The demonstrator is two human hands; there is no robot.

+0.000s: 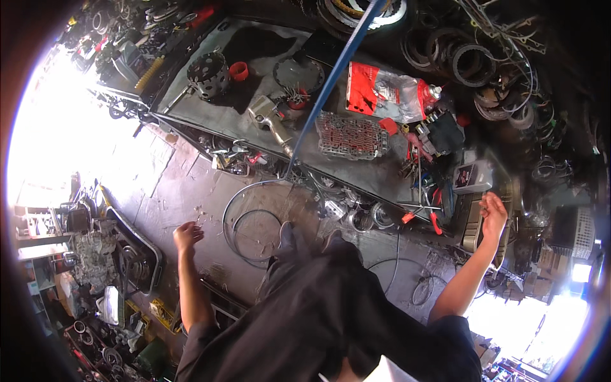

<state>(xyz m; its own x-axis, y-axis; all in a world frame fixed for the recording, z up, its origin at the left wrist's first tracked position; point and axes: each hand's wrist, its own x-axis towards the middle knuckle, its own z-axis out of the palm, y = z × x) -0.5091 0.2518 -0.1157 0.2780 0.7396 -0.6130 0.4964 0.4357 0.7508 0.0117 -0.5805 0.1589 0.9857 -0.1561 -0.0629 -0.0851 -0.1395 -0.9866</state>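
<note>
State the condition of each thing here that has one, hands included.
Left hand: loosely bent, apparently empty
Right hand: bent, grip unclear
Pistol-shaped tool: lying on its side
Channelled metal plate: lying flat
Blue line: stretched straight
Floor hose: looped

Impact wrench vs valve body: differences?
Shape: the impact wrench has a bulky head and handle; the valve body is a flattish, rectangular block.
Surface: the impact wrench looks smoother; the valve body is heavily channelled.
Colour: the impact wrench is silvery; the valve body, grey and reddish.
Both lie untouched on the bench.
</note>
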